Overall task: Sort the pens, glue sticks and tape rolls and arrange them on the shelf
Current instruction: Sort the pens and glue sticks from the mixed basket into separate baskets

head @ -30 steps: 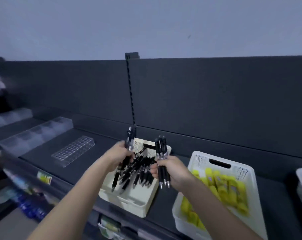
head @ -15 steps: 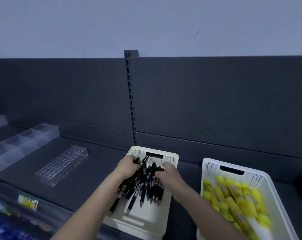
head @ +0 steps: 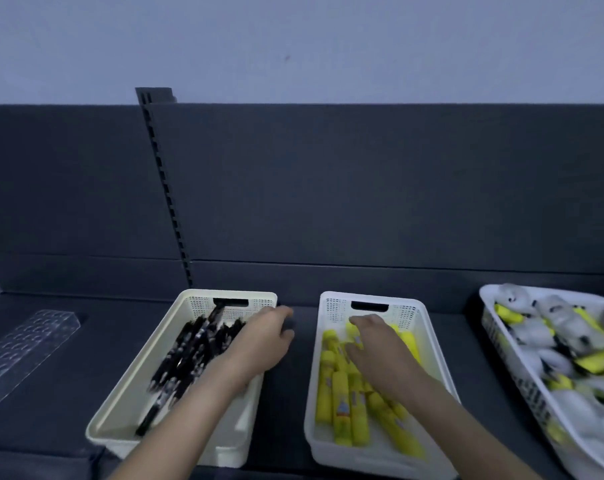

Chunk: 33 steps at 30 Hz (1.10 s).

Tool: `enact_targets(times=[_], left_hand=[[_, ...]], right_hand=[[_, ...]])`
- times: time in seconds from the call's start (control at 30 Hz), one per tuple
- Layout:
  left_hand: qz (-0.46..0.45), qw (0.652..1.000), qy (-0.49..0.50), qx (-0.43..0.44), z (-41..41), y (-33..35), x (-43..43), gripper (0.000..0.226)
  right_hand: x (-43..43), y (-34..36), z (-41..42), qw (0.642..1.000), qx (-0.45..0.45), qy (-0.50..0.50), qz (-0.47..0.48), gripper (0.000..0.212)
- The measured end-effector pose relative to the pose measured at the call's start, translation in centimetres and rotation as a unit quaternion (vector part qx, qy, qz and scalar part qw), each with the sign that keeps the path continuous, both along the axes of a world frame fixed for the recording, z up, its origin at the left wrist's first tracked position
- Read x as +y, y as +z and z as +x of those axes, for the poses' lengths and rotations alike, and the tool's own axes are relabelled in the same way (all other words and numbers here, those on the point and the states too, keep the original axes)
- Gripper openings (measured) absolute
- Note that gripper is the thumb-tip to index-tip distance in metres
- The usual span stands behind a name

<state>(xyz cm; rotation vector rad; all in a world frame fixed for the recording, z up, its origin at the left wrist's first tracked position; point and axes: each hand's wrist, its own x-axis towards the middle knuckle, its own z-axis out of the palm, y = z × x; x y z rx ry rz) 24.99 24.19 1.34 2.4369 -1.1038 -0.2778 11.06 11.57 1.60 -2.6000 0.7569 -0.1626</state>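
Note:
Black pens [head: 193,355] lie heaped in a cream basket [head: 127,393] on the dark shelf. My left hand [head: 262,341] lies across this basket's right rim with its fingers curled over the edge; whether it grips the rim is hidden. Yellow glue sticks [head: 342,403] fill a white basket [head: 370,459] to the right. My right hand [head: 373,344] rests on top of them with its fingers apart. At the far right, a third white basket [head: 501,358] holds a mix of white tape rolls [head: 557,323], glue sticks and pens.
A clear plastic pen rack with rows of holes [head: 27,348] lies on the shelf [head: 86,341] to the left of the pen basket. A slotted upright [head: 165,188] runs up the dark back panel. A narrow gap separates the two nearer baskets.
Both hands have left the pen heap. My left hand went to the cream basket's right rim, my right hand over to the glue sticks. The view swung right, showing the mixed basket.

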Motion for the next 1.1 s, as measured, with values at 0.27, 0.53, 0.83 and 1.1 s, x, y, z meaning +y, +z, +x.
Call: enact_targets(times=[0.27, 0.53, 0.83, 1.1], left_hand=[[0.031, 0.994, -0.084, -0.057, -8.5, 0.7, -8.6, 0.044], [0.026, 0.987, -0.146, -0.068, -20.7, 0.6, -19.5, 0.044], [0.071, 0.989, -0.122, -0.055, -26.9, -1.0, -26.5, 0.033], [0.115, 0.986, -0.097, -0.078, -25.9, -2.1, -30.5, 0.007]], right_hand=[[-7.4, 0.1, -10.8, 0.995, 0.022, -0.073, -0.062, 0.041], [-18.2, -0.3, -24.9, 0.989, 0.008, -0.138, -0.056, 0.041], [-26.0, -2.3, -32.0, 0.988, 0.092, -0.113, -0.055, 0.033], [-26.6, -4.4, -29.4, 0.982, 0.164, -0.018, -0.097, 0.016]])
